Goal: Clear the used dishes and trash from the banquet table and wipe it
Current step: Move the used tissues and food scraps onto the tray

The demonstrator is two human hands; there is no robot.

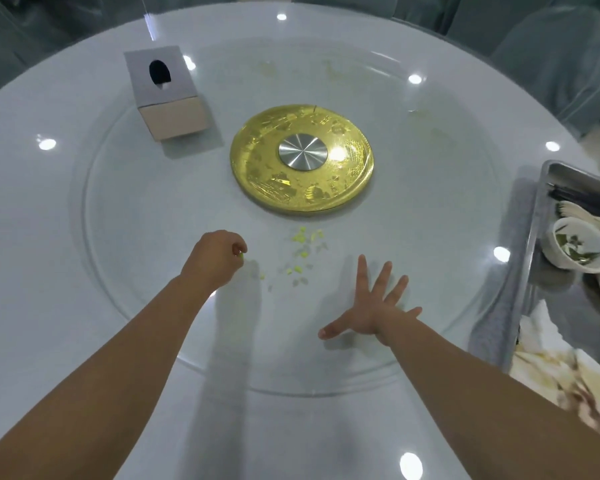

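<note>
Left hand (215, 256) pinches a yellow scrap (240, 257); right hand (374, 306) spread flat.

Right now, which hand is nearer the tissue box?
Left. The left hand is below and just right of the tissue box; the right hand lies spread farther right.

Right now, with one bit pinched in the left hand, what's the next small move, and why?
Probably carry the pinched yellow scrap across to the metal tray on the right and drop it there, then return. The left hand has its grip on a scrap, more yellow crumbs lie on the glass turntable, and the right hand rests flat.
</note>
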